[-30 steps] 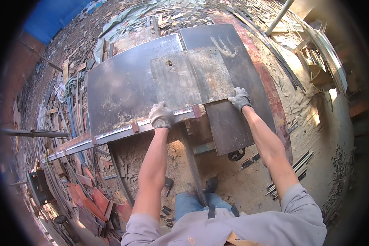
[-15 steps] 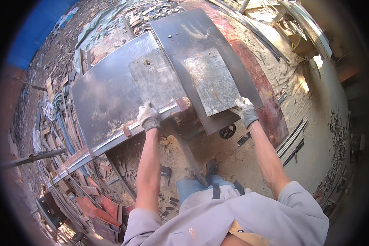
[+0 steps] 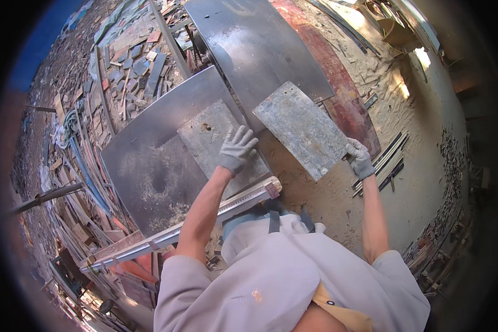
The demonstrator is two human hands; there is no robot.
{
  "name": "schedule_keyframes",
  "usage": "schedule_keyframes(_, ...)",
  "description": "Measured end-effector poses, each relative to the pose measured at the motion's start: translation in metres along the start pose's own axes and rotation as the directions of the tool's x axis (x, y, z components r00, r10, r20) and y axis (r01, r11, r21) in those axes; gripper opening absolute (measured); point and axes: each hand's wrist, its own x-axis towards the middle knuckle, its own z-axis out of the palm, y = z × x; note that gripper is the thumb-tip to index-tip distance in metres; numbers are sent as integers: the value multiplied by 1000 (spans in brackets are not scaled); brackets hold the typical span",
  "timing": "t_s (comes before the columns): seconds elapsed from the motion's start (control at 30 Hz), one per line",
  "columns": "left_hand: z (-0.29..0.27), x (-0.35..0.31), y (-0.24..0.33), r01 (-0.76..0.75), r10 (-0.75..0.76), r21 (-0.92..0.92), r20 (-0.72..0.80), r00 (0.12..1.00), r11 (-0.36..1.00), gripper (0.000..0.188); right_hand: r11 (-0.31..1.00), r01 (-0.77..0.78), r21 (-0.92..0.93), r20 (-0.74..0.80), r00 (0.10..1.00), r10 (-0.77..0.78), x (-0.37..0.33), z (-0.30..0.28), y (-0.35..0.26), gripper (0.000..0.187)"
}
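My left hand (image 3: 238, 148), in a pale work glove, lies with fingers spread on a grey worn board (image 3: 202, 133) that has a small hole near its far end. That board rests on the left dark smooth table panel (image 3: 135, 160), against a rail with a measuring scale (image 3: 216, 216) along the panel's near side. My right hand (image 3: 358, 157), also gloved, grips the right corner of a second grey mottled board (image 3: 301, 130). This board is tilted out to the right, beyond the near edge of the right dark table panel (image 3: 260, 44). My right fingers are partly hidden at its edge.
A red worn surface (image 3: 354, 119) borders the right panel. Thin strips (image 3: 390, 160) lie on the dusty floor at the right. Wood scraps (image 3: 133, 72) cover the ground at the far left, and long strips (image 3: 91, 177) are piled beside the left panel.
The left panel, its board and the rail have slid toward me. My left hand has gone from the rail onto the board. The right board has turned and moved right in my right hand.
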Motion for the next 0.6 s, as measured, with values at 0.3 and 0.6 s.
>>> schedule_keyframes(0.3, 5, -209, 61, 639, -648, -112, -169, 743, 761, 66, 821, -100, -562, 444, 801, 402, 72, 95, 28, 42)
schedule_keyframes(0.6, 55, -251, 203, 805, -853, -317, -28, 521, 502, 74, 606, 126, -786, 240, 964, 112, 21, 113, 146, 59)
